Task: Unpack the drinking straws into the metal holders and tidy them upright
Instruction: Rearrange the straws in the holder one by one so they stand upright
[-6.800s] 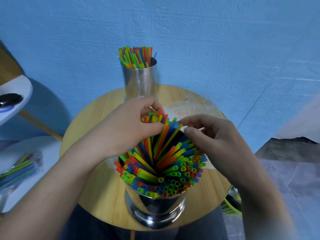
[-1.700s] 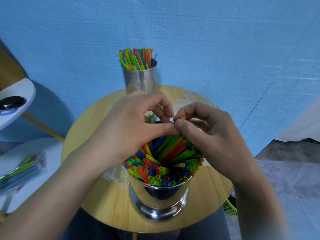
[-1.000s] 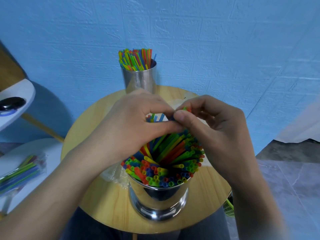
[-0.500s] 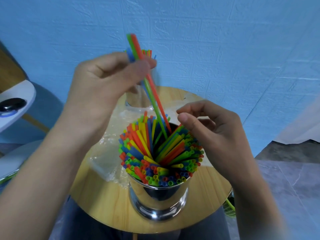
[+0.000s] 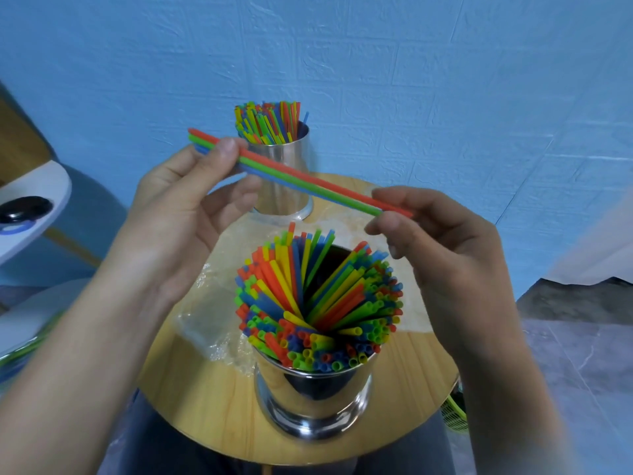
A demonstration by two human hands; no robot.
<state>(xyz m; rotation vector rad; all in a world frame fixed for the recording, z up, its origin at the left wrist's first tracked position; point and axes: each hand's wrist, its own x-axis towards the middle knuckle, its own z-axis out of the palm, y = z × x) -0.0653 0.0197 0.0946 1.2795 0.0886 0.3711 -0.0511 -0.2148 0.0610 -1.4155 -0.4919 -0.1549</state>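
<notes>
Straws (image 5: 308, 181) in red, green and blue hang slanted above the near holder (image 5: 313, 395), the left hand (image 5: 185, 214) pinching one end and the right hand (image 5: 442, 241) pinching the other. More straws (image 5: 318, 303) fan out inside that holder. A second holder (image 5: 282, 204) stands behind it on the same table (image 5: 205, 399).

A blue wall (image 5: 445, 80) embossed in a brick pattern rises behind a round wooden surface (image 5: 205, 406), with a white rounded tabletop (image 5: 41, 186) carrying a black object (image 5: 24, 209) at left and grey marbled floor tiles (image 5: 582, 354) at lower right.
</notes>
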